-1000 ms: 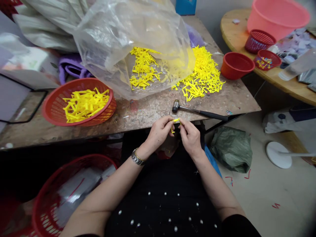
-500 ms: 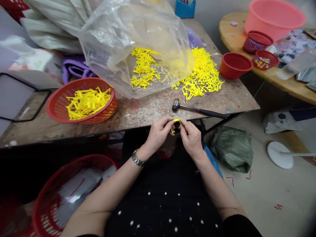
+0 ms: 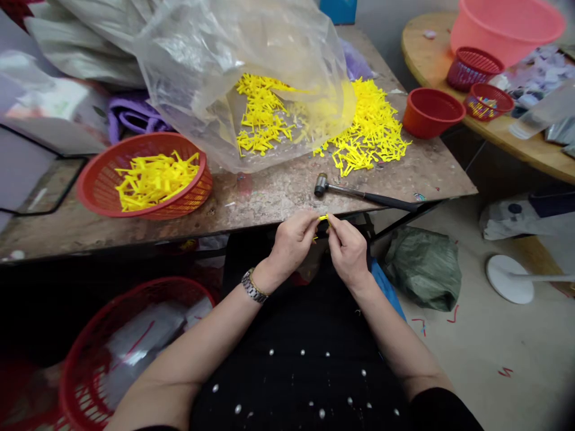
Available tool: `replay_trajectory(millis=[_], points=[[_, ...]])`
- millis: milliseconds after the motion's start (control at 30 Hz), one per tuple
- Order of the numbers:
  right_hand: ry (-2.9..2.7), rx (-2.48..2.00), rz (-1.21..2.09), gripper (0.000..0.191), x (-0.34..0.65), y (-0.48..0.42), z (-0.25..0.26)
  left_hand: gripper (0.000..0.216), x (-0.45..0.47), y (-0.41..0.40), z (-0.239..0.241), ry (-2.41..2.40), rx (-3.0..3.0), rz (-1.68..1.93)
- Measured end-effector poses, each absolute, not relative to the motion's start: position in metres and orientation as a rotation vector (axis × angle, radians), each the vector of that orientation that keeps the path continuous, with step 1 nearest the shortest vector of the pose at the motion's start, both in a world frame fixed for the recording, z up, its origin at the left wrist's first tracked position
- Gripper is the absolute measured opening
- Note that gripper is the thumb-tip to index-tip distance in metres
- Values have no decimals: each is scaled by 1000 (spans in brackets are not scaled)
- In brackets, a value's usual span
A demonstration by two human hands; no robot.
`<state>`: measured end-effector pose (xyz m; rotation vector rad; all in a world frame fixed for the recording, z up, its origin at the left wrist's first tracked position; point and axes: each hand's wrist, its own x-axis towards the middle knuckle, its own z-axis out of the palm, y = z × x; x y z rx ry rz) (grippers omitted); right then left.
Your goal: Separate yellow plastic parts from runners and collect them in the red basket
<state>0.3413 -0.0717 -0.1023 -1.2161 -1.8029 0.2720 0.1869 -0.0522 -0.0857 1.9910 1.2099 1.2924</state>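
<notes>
While left hand (image 3: 291,242) pinches yellow piece (image 3: 321,219), right hand (image 3: 348,251) seemingly grips its other end; hammer (image 3: 359,194) lies near

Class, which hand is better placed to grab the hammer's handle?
Likely the right hand: the hammer handle runs toward its side; the left hand sits past the head. Both pinch a yellow piece.

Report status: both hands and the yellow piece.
Left hand and right hand both pinch one small yellow piece, at the table edge. Hammer lies just beyond, apart. Nothing blocking.
</notes>
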Motion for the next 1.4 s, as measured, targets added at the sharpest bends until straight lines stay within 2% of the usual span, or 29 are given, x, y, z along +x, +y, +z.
replay_trajectory(millis=[300,567,833,1267,1400], points=[[-1764,-1214,309,39,340,-78,-110,18,187,-57,-89,1227,1946,1201],[-1685,-1135,513,33,344,-76,-113,16,184,-60,-85,1182,1752,1124],[-1762,-1188,377,32,343,-78,-111,16,185,-61,-93,1153,1588,1110],[-1914,-1263,149,38,343,-80,-115,14,181,-63,-98,1224,1971,1197],[-1907,-1234,153,39,343,-81,-119,16,184,-64,-99,1228,1908,1161]])
